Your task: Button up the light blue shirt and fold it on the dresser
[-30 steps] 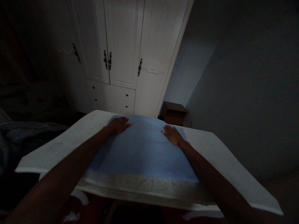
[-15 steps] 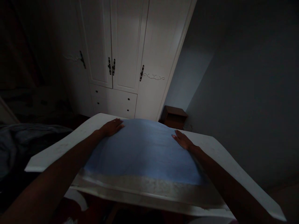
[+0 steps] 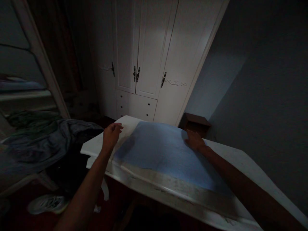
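Note:
A light blue cloth lies spread over the white table, reaching close to its near edge. My left hand is raised off the cloth, just beyond its left side, with fingers loosely bent and apart and nothing in them. Its shadow falls on the table and the cloth's left edge. My right hand rests on the cloth near the far right corner, fingers laid over it. Dim light blurs the fingertips there.
A white wardrobe with dark handles stands behind the table, beside a small brown cabinet. Dark grey clothes are heaped at the left. A sneaker lies on the red floor. A framed mirror leans far left.
My left hand has lifted off the cloth and moved to its left. My right hand stays at the cloth's right side. The view has turned left, showing more clothes and the mirror.

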The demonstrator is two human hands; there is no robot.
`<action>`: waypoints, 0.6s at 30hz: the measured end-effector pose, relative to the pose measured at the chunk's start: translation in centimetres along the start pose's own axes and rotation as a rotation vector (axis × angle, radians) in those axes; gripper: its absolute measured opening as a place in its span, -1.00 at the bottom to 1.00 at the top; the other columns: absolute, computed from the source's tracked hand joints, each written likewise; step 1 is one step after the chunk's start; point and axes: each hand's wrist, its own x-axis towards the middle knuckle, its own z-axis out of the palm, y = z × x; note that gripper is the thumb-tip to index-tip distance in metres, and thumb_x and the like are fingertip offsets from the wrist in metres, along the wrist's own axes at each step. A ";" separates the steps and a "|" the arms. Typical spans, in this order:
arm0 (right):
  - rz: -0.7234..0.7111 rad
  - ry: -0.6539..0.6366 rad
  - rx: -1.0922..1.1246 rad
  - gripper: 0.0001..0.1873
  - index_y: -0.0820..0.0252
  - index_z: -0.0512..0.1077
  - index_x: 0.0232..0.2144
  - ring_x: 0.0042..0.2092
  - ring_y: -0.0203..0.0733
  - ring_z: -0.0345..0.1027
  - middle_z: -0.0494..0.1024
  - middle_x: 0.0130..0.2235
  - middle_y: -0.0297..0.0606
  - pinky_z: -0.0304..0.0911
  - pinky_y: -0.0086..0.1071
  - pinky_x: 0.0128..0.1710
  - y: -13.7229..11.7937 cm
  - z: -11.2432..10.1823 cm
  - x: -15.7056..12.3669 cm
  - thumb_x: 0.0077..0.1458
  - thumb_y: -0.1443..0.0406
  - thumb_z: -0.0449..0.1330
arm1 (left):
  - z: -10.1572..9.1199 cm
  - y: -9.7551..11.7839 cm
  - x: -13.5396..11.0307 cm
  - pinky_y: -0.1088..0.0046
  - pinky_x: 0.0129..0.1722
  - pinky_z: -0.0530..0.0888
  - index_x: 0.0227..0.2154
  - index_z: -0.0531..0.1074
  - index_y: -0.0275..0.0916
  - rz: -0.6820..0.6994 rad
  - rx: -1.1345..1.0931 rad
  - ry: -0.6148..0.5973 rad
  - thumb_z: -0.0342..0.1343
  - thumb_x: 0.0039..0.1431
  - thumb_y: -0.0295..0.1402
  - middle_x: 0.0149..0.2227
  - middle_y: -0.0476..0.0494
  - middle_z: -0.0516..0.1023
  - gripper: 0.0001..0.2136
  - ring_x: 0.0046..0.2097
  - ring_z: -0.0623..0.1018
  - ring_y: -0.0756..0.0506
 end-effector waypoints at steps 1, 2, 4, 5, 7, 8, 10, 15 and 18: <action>-0.049 0.007 0.014 -0.35 0.46 0.11 0.27 0.32 0.13 0.05 0.16 0.31 0.18 -0.13 -0.07 0.32 -1.8 -0.1 0.4 0.20 0.27 0.09 | -0.3 0.1 -2.1 0.39 -0.30 0.50 -0.21 0.48 -0.30 -0.010 -0.108 0.074 0.04 0.05 -0.15 -0.25 -0.20 0.60 -0.65 -0.24 0.58 -0.14; -0.103 0.011 0.034 -0.37 0.40 0.13 0.28 0.32 0.06 0.08 0.19 0.31 0.10 -0.08 -0.15 0.32 -3.6 -0.2 0.7 0.22 0.26 0.08 | -0.5 0.1 -4.3 0.39 -0.28 0.51 -0.21 0.48 -0.28 -0.015 -0.201 0.143 0.08 0.03 -0.17 -0.23 -0.19 0.60 -0.66 -0.19 0.57 -0.14; -0.237 0.010 0.107 -0.38 0.37 0.14 0.28 0.32 0.00 0.07 0.18 0.32 0.04 -0.05 -0.20 0.32 -7.3 -0.3 1.4 0.23 0.23 0.07 | -0.9 0.0 -8.2 0.34 -0.10 0.49 -0.22 0.48 -0.25 -0.062 -0.345 0.248 0.20 -0.05 -0.21 -0.14 -0.17 0.58 -0.68 -0.09 0.55 -0.15; -0.306 0.003 0.157 -0.38 0.39 0.14 0.28 0.32 -0.01 0.07 0.19 0.31 0.05 -0.03 -0.20 0.31 -9.2 -0.4 1.6 0.23 0.23 0.07 | -1.1 0.0 -9.9 0.31 -0.03 0.47 -0.21 0.48 -0.24 -0.147 -0.425 0.284 0.25 -0.10 -0.26 -0.13 -0.15 0.57 -0.67 -0.06 0.54 -0.15; -0.420 -0.011 0.252 -0.36 0.42 0.12 0.28 0.29 -0.04 0.14 0.27 0.27 0.06 0.03 -0.20 0.29 -12.6 -0.5 2.1 0.22 0.25 0.08 | -2.0 -0.1 -12.3 0.27 0.04 0.46 -0.25 0.48 -0.25 -0.346 -0.640 0.334 0.24 -0.11 -0.34 -0.17 -0.14 0.57 -0.71 -0.08 0.55 -0.14; -0.462 -0.019 0.283 -0.37 0.40 0.12 0.28 0.27 -0.05 0.19 0.32 0.24 0.05 0.07 -0.20 0.27 -14.2 -0.6 2.3 0.22 0.26 0.09 | -2.7 -0.1 -12.9 0.26 0.04 0.47 -0.27 0.48 -0.27 -0.441 -0.750 0.334 0.22 -0.10 -0.38 -0.19 -0.15 0.57 -0.75 -0.10 0.56 -0.13; -0.525 -0.033 0.310 -0.39 0.37 0.16 0.27 0.23 -0.07 0.25 0.38 0.20 0.02 0.12 -0.21 0.24 -16.9 -0.6 2.7 0.22 0.26 0.10 | -4.3 0.1 -13.3 0.27 -0.01 0.51 -0.34 0.47 -0.32 -0.606 -0.925 0.301 0.16 -0.08 -0.44 -0.24 -0.22 0.57 -0.82 -0.15 0.59 -0.14; -0.610 -0.076 0.284 -0.51 0.34 0.34 0.16 0.26 -0.05 0.21 0.36 0.22 0.00 0.04 -0.21 0.27 -21.8 0.3 3.5 0.23 0.25 0.11 | -7.8 0.9 -11.6 0.18 -0.11 0.59 -0.46 0.42 -0.35 -0.900 -1.111 0.041 0.07 -0.06 -0.50 -0.33 -0.36 0.54 -0.93 -0.16 0.60 -0.28; -0.632 -0.092 0.275 -0.56 0.33 0.39 0.10 0.21 -0.06 0.27 0.43 0.17 -0.01 0.08 -0.26 0.23 -23.7 1.0 3.7 0.21 0.28 0.14 | -8.1 1.1 -10.7 0.16 -0.12 0.59 -0.39 0.42 -0.41 -1.005 -1.156 -0.135 0.03 0.00 -0.49 -0.27 -0.46 0.53 -0.88 -0.10 0.59 -0.34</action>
